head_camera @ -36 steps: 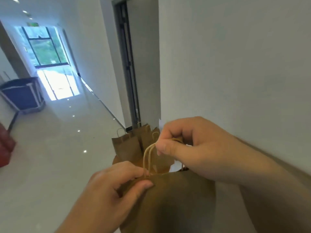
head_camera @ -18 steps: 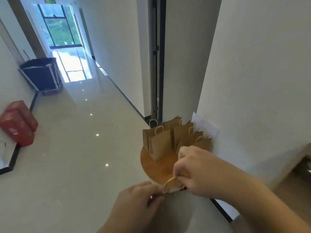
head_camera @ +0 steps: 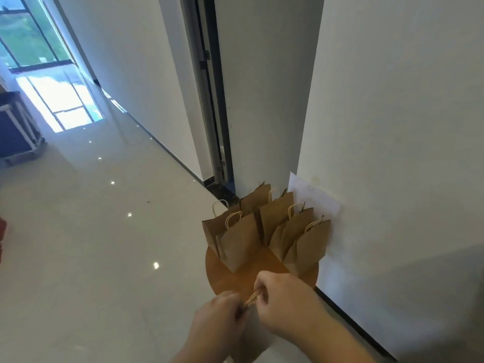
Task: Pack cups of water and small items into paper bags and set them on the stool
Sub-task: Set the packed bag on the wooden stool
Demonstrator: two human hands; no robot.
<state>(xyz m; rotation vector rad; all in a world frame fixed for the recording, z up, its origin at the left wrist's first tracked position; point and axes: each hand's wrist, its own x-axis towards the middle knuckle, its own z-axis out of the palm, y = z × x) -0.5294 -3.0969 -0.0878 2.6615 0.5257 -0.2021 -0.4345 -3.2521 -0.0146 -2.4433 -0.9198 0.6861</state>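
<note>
A round orange-brown stool [head_camera: 230,279] stands against the white wall, with several brown paper bags [head_camera: 243,239] upright on its far half. Below the stool's near edge I carry another brown paper bag [head_camera: 255,334], mostly hidden under my hands and blurred. My left hand [head_camera: 217,320] and my right hand [head_camera: 282,299] both pinch its twisted paper handles [head_camera: 251,301] between them. What the bag contains is hidden.
A white sheet [head_camera: 314,197] is stuck to the wall behind the bags. A dark door frame [head_camera: 212,100] runs up beyond the stool. A blue cart [head_camera: 15,127] stands far left in the glossy corridor [head_camera: 91,231].
The bag in my hands has dropped lower in view and closer to the stool's near edge. The view has tilted down, so the stool and its bags show fully.
</note>
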